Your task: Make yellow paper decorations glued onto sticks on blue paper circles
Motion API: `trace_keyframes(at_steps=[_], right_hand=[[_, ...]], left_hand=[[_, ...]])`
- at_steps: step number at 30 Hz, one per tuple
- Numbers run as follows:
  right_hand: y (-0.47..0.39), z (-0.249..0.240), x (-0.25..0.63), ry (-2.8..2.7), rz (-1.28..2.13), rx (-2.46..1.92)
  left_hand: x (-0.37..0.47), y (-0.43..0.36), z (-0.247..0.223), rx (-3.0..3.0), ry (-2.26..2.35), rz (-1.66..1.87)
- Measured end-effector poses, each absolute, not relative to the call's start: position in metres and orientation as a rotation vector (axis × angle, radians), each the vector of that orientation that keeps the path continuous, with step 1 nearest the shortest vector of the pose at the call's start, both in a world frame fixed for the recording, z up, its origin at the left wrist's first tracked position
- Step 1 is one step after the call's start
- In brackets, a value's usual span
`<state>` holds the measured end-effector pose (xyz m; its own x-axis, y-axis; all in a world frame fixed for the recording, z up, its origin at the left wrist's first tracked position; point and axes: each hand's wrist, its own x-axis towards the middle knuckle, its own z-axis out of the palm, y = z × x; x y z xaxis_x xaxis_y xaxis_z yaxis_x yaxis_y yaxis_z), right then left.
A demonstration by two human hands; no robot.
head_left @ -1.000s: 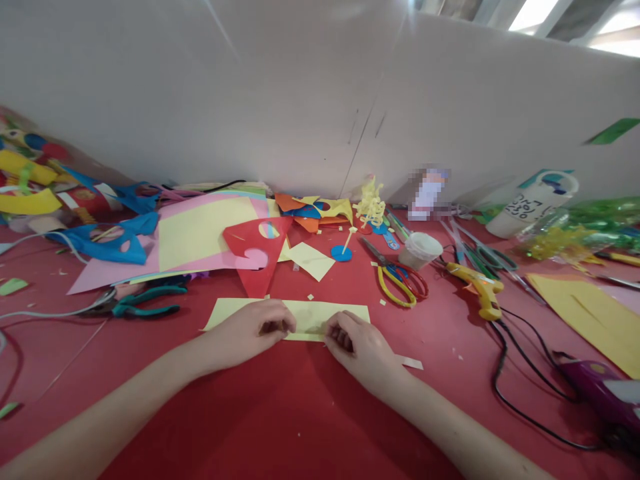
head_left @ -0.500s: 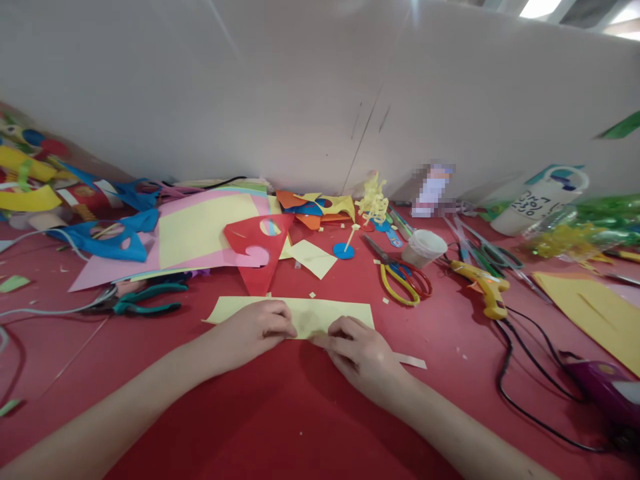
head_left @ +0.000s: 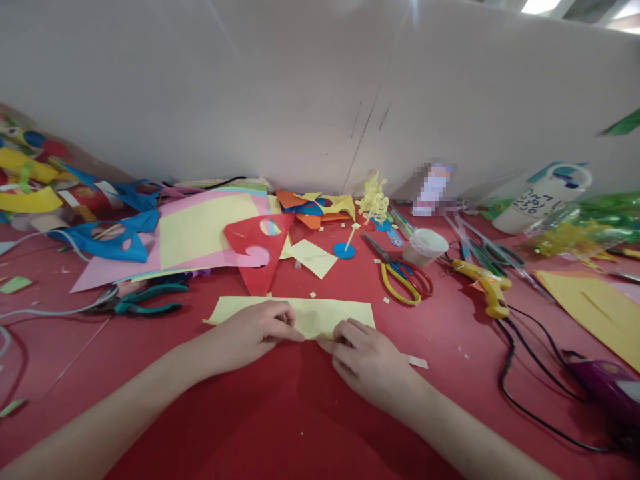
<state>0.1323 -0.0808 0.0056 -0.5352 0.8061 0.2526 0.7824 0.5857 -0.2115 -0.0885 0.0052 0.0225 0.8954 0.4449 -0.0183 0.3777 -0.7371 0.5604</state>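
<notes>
A pale yellow strip of paper (head_left: pixel 320 313) lies crosswise on the red table, its left end curling up a little. On its near edge, left of the middle, my left hand (head_left: pixel 263 330) is closed, with the fingers curled and the forefinger and thumb at the edge. My right hand (head_left: pixel 367 357) grips the same edge a short way to the right, fingers bent and the thumb toward me. The fingertips hide part of the edge between them. Just beyond the strip is a red paper mask (head_left: pixel 257 260), and a narrow pale paper scrap (head_left: pixel 417 362) sits beside my right wrist.
Scissors (head_left: pixel 400 277) and a white plastic cup (head_left: pixel 425 247) stand behind on the right, near a yellow glue gun (head_left: pixel 485 287) with a black cord. Teal-handled pliers (head_left: pixel 145 300) are at left. Coloured sheets (head_left: pixel 205 230) and a blue mask (head_left: pixel 113 237) lie further back.
My left fingertips have slid slightly right along the paper's near edge, and my right hand has shifted slightly right. The paper stays in nearly the same place.
</notes>
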Motion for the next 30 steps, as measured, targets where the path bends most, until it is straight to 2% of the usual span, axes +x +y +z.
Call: trace_keyframes(at_steps=[7, 12, 21, 30], right_hand=[[-0.084, 0.019, 0.154, -2.586, -0.043, -1.331], [-0.080, 0.025, 0.165, -2.349, -0.060, -1.245], [-0.083, 0.011, 0.135, -2.214, 0.430, -1.124], [-0.074, -0.003, 0.141, -2.126, 0.645, -1.131]], left_hand=[[-0.089, 0.004, 0.022, 2.530, 0.608, 0.148], [-0.088, 0.002, 0.023, 2.462, 0.634, 0.162], [-0.061, -0.020, 0.014, 2.406, 0.739, 0.339], [-0.079, -0.005, 0.029, 2.232, 0.773, 0.216]])
